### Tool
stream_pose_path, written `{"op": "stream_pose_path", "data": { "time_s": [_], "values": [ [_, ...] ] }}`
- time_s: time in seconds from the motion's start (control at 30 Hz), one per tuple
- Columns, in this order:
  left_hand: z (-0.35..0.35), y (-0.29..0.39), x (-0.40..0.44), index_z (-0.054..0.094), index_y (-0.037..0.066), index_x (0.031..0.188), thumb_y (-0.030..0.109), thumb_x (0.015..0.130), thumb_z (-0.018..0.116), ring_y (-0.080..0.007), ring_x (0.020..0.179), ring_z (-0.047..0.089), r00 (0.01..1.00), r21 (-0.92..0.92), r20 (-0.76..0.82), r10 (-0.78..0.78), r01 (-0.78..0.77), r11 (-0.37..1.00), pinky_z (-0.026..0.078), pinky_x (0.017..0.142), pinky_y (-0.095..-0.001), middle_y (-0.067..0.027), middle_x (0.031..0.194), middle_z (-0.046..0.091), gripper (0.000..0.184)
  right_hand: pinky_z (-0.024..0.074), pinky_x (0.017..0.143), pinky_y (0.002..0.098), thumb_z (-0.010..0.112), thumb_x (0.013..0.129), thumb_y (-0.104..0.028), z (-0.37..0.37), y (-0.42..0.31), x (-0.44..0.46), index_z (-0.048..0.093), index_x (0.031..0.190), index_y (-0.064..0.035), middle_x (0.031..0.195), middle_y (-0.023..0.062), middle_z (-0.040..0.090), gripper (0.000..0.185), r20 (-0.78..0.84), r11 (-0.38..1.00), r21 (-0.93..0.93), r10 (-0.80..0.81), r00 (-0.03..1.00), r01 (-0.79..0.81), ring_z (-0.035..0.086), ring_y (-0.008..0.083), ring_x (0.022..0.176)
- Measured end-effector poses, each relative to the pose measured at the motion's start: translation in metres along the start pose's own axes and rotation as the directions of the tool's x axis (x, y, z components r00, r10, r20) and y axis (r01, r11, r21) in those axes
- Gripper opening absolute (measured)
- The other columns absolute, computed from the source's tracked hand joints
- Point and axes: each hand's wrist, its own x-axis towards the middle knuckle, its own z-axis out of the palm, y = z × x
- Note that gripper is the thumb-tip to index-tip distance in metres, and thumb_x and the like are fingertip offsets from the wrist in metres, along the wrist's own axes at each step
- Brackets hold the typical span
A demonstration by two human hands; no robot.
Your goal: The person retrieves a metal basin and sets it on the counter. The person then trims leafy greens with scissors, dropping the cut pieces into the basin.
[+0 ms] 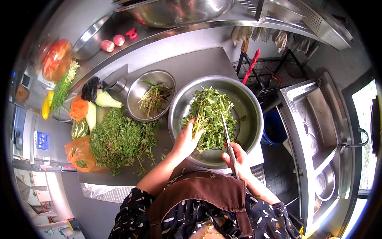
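My left hand (186, 140) is closed around a bunch of leafy green stems (200, 120), over the left side of a large steel basin (255, 115). Gripped in my right hand (238, 159) at the basin's near rim is a narrow knife (225, 129), its blade pointing away from me over the greens. More cut greens (217, 104) lie in the basin under the blade. To the left, a smaller steel bowl (133, 97) contains trimmed stems (152, 99). A big heap of uncut greens (119, 141) rests on the counter beside my left forearm.
Left of the heap are an orange plastic bag (81, 153), a striped green squash (80, 129) and a pale green gourd (106, 99). A cleaver (116, 75) leans at the back. Spring onions (63, 87) lie on the shelf. A steel sink (318, 115) stands at right.
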Motion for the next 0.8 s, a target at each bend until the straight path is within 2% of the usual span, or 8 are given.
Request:
{"op": "stream_pose_path", "data": {
  "time_s": [0.07,0.23,0.3,0.43,0.53,0.6,0.63,0.8],
  "values": [
    [-0.003,0.002,0.001,0.039,0.006,0.131,0.022,0.089,0.063,-0.0324,0.083,0.066,1.000,-0.023,0.011,-0.029,0.029,0.999,0.051,0.071,-0.0386,-0.0184,0.092,0.065,0.050,0.0444,0.072,0.0232,0.073,0.083,-0.036,0.001,-0.005,0.001,0.050,0.122,0.0007,0.092,0.0038,0.061,0.058,0.007,0.998,0.056,-0.023,1.000,0.023,0.053,0.0092,0.080],
    [-0.004,-0.001,0.002,0.040,0.004,0.130,0.026,0.087,0.068,-0.0282,0.091,0.066,0.996,-0.108,0.038,-0.084,0.088,0.990,0.051,0.078,-0.0357,-0.0176,0.100,0.065,0.056,0.0456,0.080,0.0279,0.072,0.084,-0.034,0.003,-0.011,0.005,0.052,0.121,0.0011,0.097,0.0072,0.063,0.055,0.219,0.982,-0.185,0.089,0.972,-0.048,0.057,0.0137,0.090],
    [-0.003,0.000,0.002,0.042,0.001,0.129,0.028,0.085,0.070,-0.0227,0.095,0.065,1.000,-0.248,0.023,0.006,0.000,0.969,0.050,0.081,-0.0338,-0.0153,0.105,0.065,0.058,0.0463,0.080,0.0289,0.071,0.084,-0.035,0.004,-0.007,0.007,0.052,0.121,0.0008,0.096,0.0082,0.063,0.055,0.226,0.972,-0.233,0.091,0.970,-0.037,0.058,0.0146,0.090],
    [0.000,-0.004,0.000,0.043,-0.001,0.127,0.028,0.087,0.068,-0.0185,0.095,0.063,0.998,-0.291,-0.038,0.046,-0.056,0.955,0.049,0.083,-0.0318,-0.0127,0.106,0.066,0.056,0.0480,0.078,0.0316,0.070,0.083,-0.041,0.002,-0.002,0.010,0.054,0.120,-0.0005,0.092,0.0116,0.065,0.057,0.225,0.976,-0.219,0.036,0.974,0.014,0.061,0.0182,0.086],
    [-0.007,-0.001,0.000,0.044,0.000,0.127,0.034,0.091,0.062,-0.0160,0.088,0.062,0.996,-0.346,0.034,-0.088,0.095,0.933,0.050,0.081,-0.0298,-0.0102,0.102,0.064,0.053,0.0489,0.075,0.0331,0.069,0.083,-0.043,-0.001,-0.001,0.012,0.054,0.120,-0.0011,0.088,0.0131,0.065,0.058,0.224,0.955,-0.295,0.036,0.974,0.032,0.063,0.0206,0.083],
    [-0.010,0.002,0.002,0.045,0.000,0.127,0.040,0.096,0.052,-0.0133,0.080,0.058,0.945,-0.361,0.150,-0.290,0.325,0.874,0.050,0.076,-0.0291,-0.0065,0.093,0.060,0.051,0.0493,0.073,0.0338,0.069,0.082,-0.044,-0.002,-0.007,0.014,0.055,0.119,-0.0011,0.086,0.0135,0.065,0.058,0.219,0.936,-0.351,0.055,0.974,0.026,0.064,0.0217,0.082],
    [-0.010,0.011,0.003,0.046,0.001,0.127,0.044,0.099,0.042,-0.0118,0.074,0.055,0.951,-0.369,0.111,-0.287,0.308,0.877,0.050,0.071,-0.0291,-0.0047,0.085,0.056,0.051,0.0494,0.073,0.0347,0.069,0.082,-0.044,-0.002,-0.010,0.014,0.055,0.118,-0.0010,0.086,0.0139,0.065,0.058,0.213,0.914,-0.405,0.068,0.975,0.024,0.064,0.0224,0.081],
    [0.001,-0.014,0.006,0.050,0.002,0.124,0.044,0.100,0.038,-0.0124,0.072,0.054,0.945,-0.415,0.040,-0.324,0.310,0.855,0.050,0.067,-0.0300,-0.0058,0.084,0.057,0.050,0.0481,0.067,0.0343,0.070,0.082,-0.044,-0.003,-0.003,0.019,0.055,0.117,-0.0009,0.078,0.0093,0.063,0.057,0.186,0.926,-0.374,0.018,0.982,0.054,0.062,0.0200,0.074]
  ]
}}
